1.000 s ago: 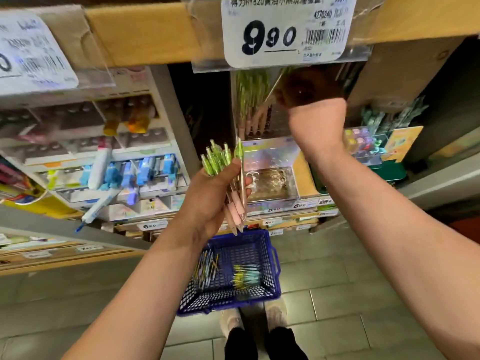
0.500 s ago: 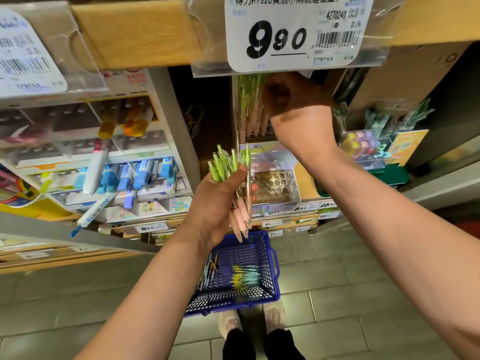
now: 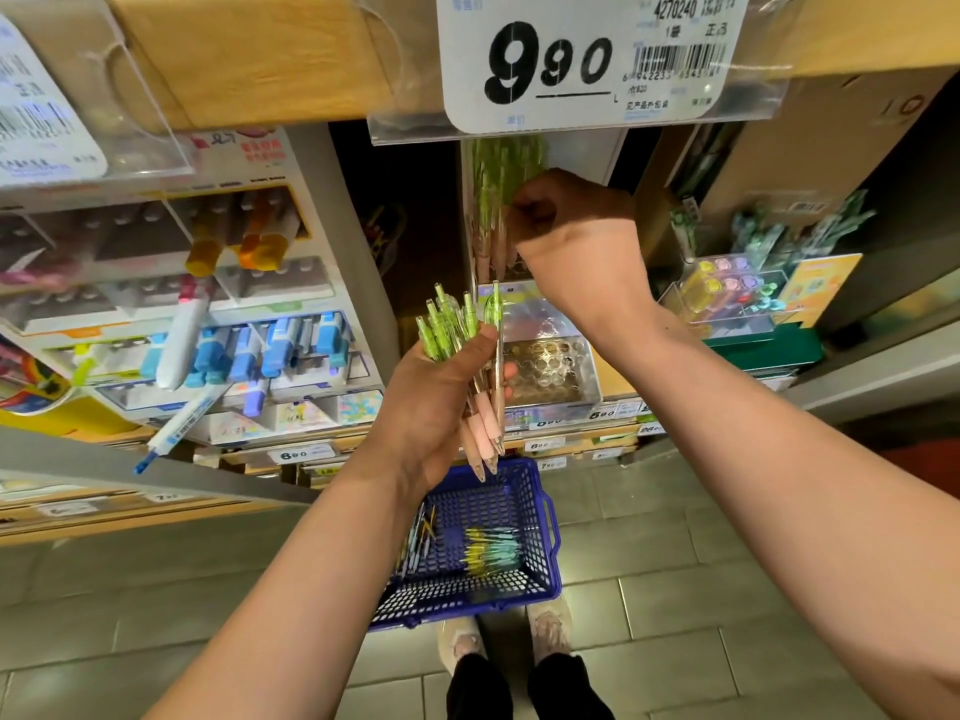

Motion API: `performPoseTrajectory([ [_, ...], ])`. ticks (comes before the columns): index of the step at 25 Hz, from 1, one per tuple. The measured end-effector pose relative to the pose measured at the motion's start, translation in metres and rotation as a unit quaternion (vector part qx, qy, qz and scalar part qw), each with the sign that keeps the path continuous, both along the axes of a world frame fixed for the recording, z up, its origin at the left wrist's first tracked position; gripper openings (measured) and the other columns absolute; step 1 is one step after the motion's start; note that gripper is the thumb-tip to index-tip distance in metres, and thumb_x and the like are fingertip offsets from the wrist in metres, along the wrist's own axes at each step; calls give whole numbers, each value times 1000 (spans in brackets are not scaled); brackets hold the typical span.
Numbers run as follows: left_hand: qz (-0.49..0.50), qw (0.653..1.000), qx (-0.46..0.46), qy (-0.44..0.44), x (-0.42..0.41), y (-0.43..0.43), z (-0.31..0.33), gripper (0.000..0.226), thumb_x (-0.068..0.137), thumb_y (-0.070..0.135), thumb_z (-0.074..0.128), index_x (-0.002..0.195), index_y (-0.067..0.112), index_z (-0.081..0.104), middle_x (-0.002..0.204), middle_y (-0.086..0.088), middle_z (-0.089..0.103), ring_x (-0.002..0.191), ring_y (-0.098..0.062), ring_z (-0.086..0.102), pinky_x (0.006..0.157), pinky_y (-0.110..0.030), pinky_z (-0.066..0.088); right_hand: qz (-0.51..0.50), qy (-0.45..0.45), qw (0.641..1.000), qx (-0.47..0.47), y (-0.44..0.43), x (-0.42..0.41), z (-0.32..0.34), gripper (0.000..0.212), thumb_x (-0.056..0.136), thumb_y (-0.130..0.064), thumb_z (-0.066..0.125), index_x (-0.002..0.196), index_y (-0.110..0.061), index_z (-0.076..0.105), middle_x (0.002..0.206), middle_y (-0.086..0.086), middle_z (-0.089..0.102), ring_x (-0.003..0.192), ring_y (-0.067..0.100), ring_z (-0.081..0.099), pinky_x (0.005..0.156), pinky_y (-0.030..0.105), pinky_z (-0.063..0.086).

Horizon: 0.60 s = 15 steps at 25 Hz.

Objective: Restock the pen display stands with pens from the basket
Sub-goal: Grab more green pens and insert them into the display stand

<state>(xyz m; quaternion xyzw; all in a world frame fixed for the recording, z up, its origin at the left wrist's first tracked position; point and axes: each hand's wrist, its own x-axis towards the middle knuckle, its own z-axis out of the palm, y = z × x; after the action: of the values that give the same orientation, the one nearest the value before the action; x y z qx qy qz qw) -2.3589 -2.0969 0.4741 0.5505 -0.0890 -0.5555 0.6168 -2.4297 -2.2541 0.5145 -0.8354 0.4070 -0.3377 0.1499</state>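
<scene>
– Pens (image 3: 470, 356) for this stand: where do they lie in the head view?
– A bundle of green-topped, pink-gripped ones sits in the left hand (image 3: 431, 407). Its fingers are clamped round the barrels, tips down, above the blue basket (image 3: 551, 517) on the floor. More of the same kind stand in the display stand (image 3: 493, 168), just under the price label (image 3: 571, 59).
– And the right hand (image 3: 576, 236)?
– It is at the stand, fingers curled together against the standing pens. Whether they pinch one cannot be told.
– How should the step go?
– Probably one pen at a time: keep it upright, tip down, guide it into a free place beside its neighbours, and let go only once it is seated. The left hand should hold the bundle close below so the reach stays short, gripping firmly enough that none slides out.
– What differs from a second ago?
– Then a pen stuck out slantwise from the right hand, high behind the label. Now none shows, and the hand sits lower on the stand. The bundle and the loose pens (image 3: 491, 548) in the basket look unchanged.
</scene>
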Motion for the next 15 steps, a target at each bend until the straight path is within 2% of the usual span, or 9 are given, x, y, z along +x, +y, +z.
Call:
performPoseTrajectory([
  [1, -1, 1000, 0, -2, 0, 0, -1, 4, 92, 23, 74, 95, 20, 74, 87, -3, 76, 84, -22, 74, 75, -39, 61, -3, 14, 1000, 11, 3, -2, -3, 16, 90, -22, 61, 88, -17, 77, 81, -1, 75, 71, 20, 69, 59, 16, 36],
  [4, 0, 1000, 3, -4, 0, 1, -2, 4, 93, 22, 73, 96, 20, 73, 86, -4, 75, 83, -22, 74, 76, -40, 61, -1, 30, 999, 26, 7, -3, -4, 16, 90, -21, 62, 92, -16, 77, 83, 2, 76, 72, 23, 70, 63, 26, 50],
  [7, -2, 1000, -1, -9, -1, -1, 0, 10, 93, 21, 72, 102, 16, 72, 87, -7, 74, 81, -21, 73, 71, -36, 62, -10, 72, 996, 59, 8, -6, 6, 14, 91, -23, 63, 94, -16, 75, 87, 0, 75, 77, 19, 69, 68, 25, 49],
  [9, 3, 1000, -13, -22, -3, -4, 4, 22, 94, 20, 71, 112, 8, 70, 88, -10, 72, 76, -21, 71, 67, -34, 60, -15, 22, 985, 169, 17, -16, 9, 18, 90, -32, 71, 82, -15, 71, 72, -10, 71, 66, 1, 65, 63, 17, 50],
  [10, 7, 999, -17, -45, -4, -5, 4, 29, 94, 21, 71, 116, 2, 67, 87, -13, 70, 70, -21, 69, 60, -31, 58, -4, -12, 969, 247, 27, -22, 10, 25, 89, -39, 73, 77, -18, 68, 62, -13, 68, 61, -4, 64, 59, 15, 51],
  [11, 11, 996, -16, -84, -4, -6, 4, 32, 94, 22, 71, 116, -1, 66, 84, -17, 68, 62, -22, 65, 52, -29, 55, 15, -36, 945, 326, 37, -26, 9, 28, 87, -46, 74, 78, -21, 67, 62, -14, 69, 62, -7, 66, 60, 13, 52],
  [12, 15, 991, -13, -129, -5, -7, 3, 32, 94, 24, 71, 112, -1, 65, 77, -21, 66, 54, -26, 61, 43, -27, 49, 28, -45, 921, 385, 47, -29, 6, 29, 85, -51, 74, 86, -23, 67, 70, -14, 72, 69, -3, 70, 68, 18, 56],
  [15, 22, 973, -15, -230, -8, -9, 4, 19, 94, 23, 72, 92, 6, 65, 61, -36, 56, 40, -37, 46, 32, -24, 35, 15, -75, 899, 431, 55, -32, -3, 28, 87, -44, 76, 103, -21, 68, 89, -4, 75, 90, 14, 73, 86, 38, 60],
])
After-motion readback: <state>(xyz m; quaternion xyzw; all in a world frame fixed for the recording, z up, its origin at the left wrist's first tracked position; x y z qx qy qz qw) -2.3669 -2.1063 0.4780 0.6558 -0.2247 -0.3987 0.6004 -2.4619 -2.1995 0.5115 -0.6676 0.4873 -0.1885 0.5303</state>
